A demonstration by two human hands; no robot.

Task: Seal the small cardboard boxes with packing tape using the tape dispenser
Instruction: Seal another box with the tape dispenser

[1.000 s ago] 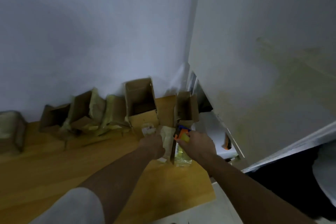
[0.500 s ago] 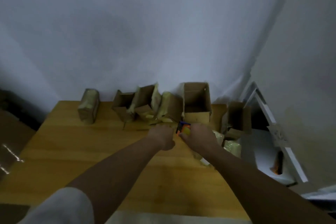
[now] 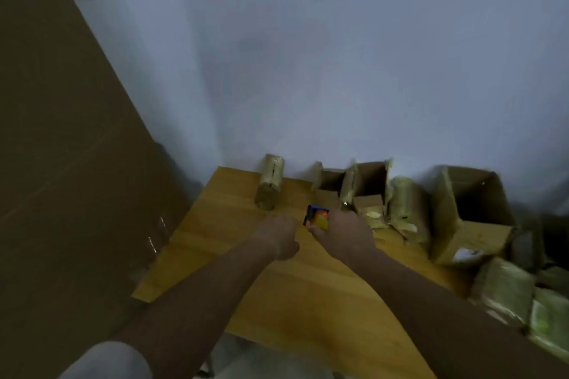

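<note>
Here, the right hand (image 3: 345, 234) grips the tape dispenser (image 3: 317, 218); the left hand (image 3: 280, 237) is curled, apparently empty. Unsteadied boxes could slide under tape.

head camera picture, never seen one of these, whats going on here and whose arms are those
There is no machine here. The picture comes from a wide-angle camera worn on a person's head, looking forward and down, so the two arms reaching in from the bottom are the wearer's own.

The right hand grips a tape dispenser, blue and orange with yellowish tape. The left hand is curled beside it; what it holds, if anything, cannot be seen.

They work over a wooden table against a pale wall. Along the back stand small cardboard boxes: a taped box apart on the left, open boxes in the middle, more wrapped ones on the right. A large brown cardboard sheet leans on the left.
</note>
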